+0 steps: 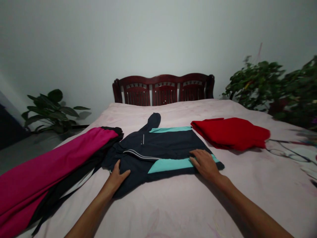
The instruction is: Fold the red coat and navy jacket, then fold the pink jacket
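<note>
A dark navy jacket (158,147) with teal stripes and a hood lies partly folded on the pink bed sheet (173,205). My left hand (117,175) rests flat on the jacket's lower left part, fingers stretched out. My right hand (204,162) lies flat on the right end of the jacket, over a teal stripe, fingers spread. Neither hand holds anything.
A folded red garment (231,132) lies to the right of the jacket. A magenta and black garment (49,168) stretches along the left. Eyeglasses (284,152) lie at the right edge. A dark wooden headboard (163,89) stands at the back, with potted plants (272,86) on both sides.
</note>
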The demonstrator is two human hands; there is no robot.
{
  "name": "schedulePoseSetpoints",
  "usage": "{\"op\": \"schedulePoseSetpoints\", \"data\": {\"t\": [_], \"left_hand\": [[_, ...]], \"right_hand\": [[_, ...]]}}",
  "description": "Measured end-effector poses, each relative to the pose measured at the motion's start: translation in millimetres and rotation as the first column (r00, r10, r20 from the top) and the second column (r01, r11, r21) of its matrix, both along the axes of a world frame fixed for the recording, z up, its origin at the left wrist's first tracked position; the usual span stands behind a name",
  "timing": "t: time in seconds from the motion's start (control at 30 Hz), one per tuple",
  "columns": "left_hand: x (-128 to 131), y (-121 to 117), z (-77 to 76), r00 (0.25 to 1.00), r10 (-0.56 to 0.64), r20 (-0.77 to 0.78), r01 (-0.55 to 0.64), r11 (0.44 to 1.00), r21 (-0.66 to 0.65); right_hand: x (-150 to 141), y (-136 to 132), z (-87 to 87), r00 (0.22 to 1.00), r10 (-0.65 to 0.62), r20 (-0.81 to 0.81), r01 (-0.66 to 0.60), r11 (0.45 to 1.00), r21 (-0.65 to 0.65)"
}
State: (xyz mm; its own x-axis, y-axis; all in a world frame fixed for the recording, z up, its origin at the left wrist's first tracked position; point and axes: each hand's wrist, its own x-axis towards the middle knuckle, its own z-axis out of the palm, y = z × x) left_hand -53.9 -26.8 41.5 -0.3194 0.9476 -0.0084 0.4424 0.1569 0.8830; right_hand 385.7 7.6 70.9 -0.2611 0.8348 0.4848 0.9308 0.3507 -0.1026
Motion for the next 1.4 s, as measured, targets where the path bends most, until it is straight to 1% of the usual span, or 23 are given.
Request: {"op": "schedulePoseSetpoints", "data": {"t": [0.07, 0.13, 0.23, 0.3, 0.4, 0.47, 0.53, 0.6, 0.63, 0.67, 0.73, 0.8, 0.87, 0.93, 1.03, 1.07, 1.1, 1.17, 1.2, 1.23, 1.3, 1.33, 1.4], "left_hand": [[4.0, -14.3, 2.8, 0.996, -0.039, -0.077, 0.037, 0.999, -0.034], [8.2, -28.2, 6.5, 0.98, -0.069, -0.188, 0.066, 0.998, -0.025], [14.0, -45.3, 10.4, 0.915, -0.098, -0.391, 0.096, 0.995, -0.025], [18.4, -52.9, 12.1, 0.844, -0.121, -0.523, 0.116, 0.992, -0.042], [26.4, -59.6, 16.7, 0.712, -0.144, -0.688, 0.103, 0.99, -0.1], [32.0, -62.6, 21.0, 0.598, -0.123, -0.792, 0.072, 0.992, -0.1], [38.4, -65.0, 24.3, 0.485, -0.035, -0.874, 0.08, 0.997, 0.005], [47.4, -66.4, 24.9, 0.428, 0.059, -0.902, 0.186, 0.971, 0.152], [53.2, -66.5, 24.2, 0.426, 0.065, -0.902, 0.265, 0.945, 0.193], [59.8, -66.1, 22.9, 0.432, 0.03, -0.901, 0.356, 0.912, 0.201], [74.2, -64.1, 19.0, 0.426, -0.117, -0.897, 0.535, 0.832, 0.146], [87.4, -60.9, 14.2, 0.391, -0.259, -0.883, 0.644, 0.762, 0.061], [96.0, -57.3, 8.9, 0.362, -0.34, -0.868, 0.677, 0.736, -0.006], [99.1, -54.4, 3.7, 0.357, -0.382, -0.853, 0.669, 0.742, -0.052], [97.0, -52.0, -2.1, 0.373, -0.424, -0.825, 0.657, 0.749, -0.088], [95.7, -51.7, -3.0, 0.378, -0.438, -0.816, 0.659, 0.746, -0.095], [94.3, -51.5, -3.3, 0.383, -0.451, -0.806, 0.662, 0.743, -0.1], [92.3, -51.2, -2.3, 0.392, -0.474, -0.788, 0.671, 0.734, -0.107], [91.6, -51.0, -1.0, 0.396, -0.485, -0.78, 0.676, 0.729, -0.11], [91.1, -51.0, 0.8, 0.402, -0.497, -0.769, 0.679, 0.725, -0.113], [90.0, -51.4, 5.1, 0.421, -0.523, -0.741, 0.678, 0.724, -0.125], [89.1, -52.1, 7.3, 0.44, -0.534, -0.722, 0.672, 0.729, -0.13], [86.2, -54.6, 10.6, 0.498, -0.559, -0.663, 0.649, 0.748, -0.142]], "right_hand": [[-25.1, -9.2, 1.0, 0.993, 0.099, -0.061, -0.099, 0.995, 0.011], [-49.1, -17.1, -1.7, 0.978, 0.199, -0.06, -0.2, 0.98, -0.005], [-72.8, -23.5, -11.9, 0.951, 0.311, 0.002, -0.308, 0.942, -0.133], [-78.1, -23.6, -19.8, 0.946, 0.325, 0.018, -0.313, 0.922, -0.229], [-76.4, -18.2, -25.3, 0.959, 0.281, -0.043, -0.281, 0.908, -0.312], [-74.3, -10.7, -22.3, 0.97, 0.211, -0.118, -0.239, 0.914, -0.327], [-74.3, 0.0, -14.8, 0.982, 0.08, -0.169, -0.13, 0.942, -0.309], [-76.9, 13.1, -5.0, 0.983, -0.081, -0.163, 0.027, 0.95, -0.311], [-79.0, 20.1, -0.3, 0.978, -0.151, -0.141, 0.095, 0.934, -0.343], [-81.3, 27.0, 4.0, 0.972, -0.203, -0.117, 0.143, 0.911, -0.386], [-86.7, 40.0, 10.3, 0.963, -0.252, -0.095, 0.183, 0.87, -0.458], [-92.5, 51.8, 14.9, 0.96, -0.252, -0.12, 0.168, 0.866, -0.471], [-98.3, 63.1, 21.7, 0.957, -0.228, -0.179, 0.128, 0.887, -0.443], [-103.4, 74.4, 35.3, 0.945, -0.191, -0.265, 0.073, 0.914, -0.399], [-106.4, 87.5, 71.7, 0.897, -0.115, -0.428, -0.009, 0.961, -0.276], [-104.8, 89.4, 86.3, 0.846, -0.077, -0.528, -0.049, 0.974, -0.221], [-101.2, 89.5, 100.8, 0.766, -0.038, -0.642, -0.09, 0.982, -0.165], [-86.9, 84.3, 124.8, 0.551, 0.024, -0.834, -0.162, 0.984, -0.078], [-75.7, 79.4, 132.5, 0.462, 0.027, -0.886, -0.189, 0.98, -0.068], [-61.8, 73.7, 136.2, 0.419, 0.005, -0.908, -0.209, 0.974, -0.091], [-27.3, 61.5, 130.5, 0.431, -0.086, -0.898, -0.23, 0.952, -0.202], [-7.8, 55.8, 121.1, 0.464, -0.139, -0.875, -0.224, 0.937, -0.268], [31.9, 46.2, 92.1, 0.531, -0.25, -0.81, -0.165, 0.907, -0.388]]}}
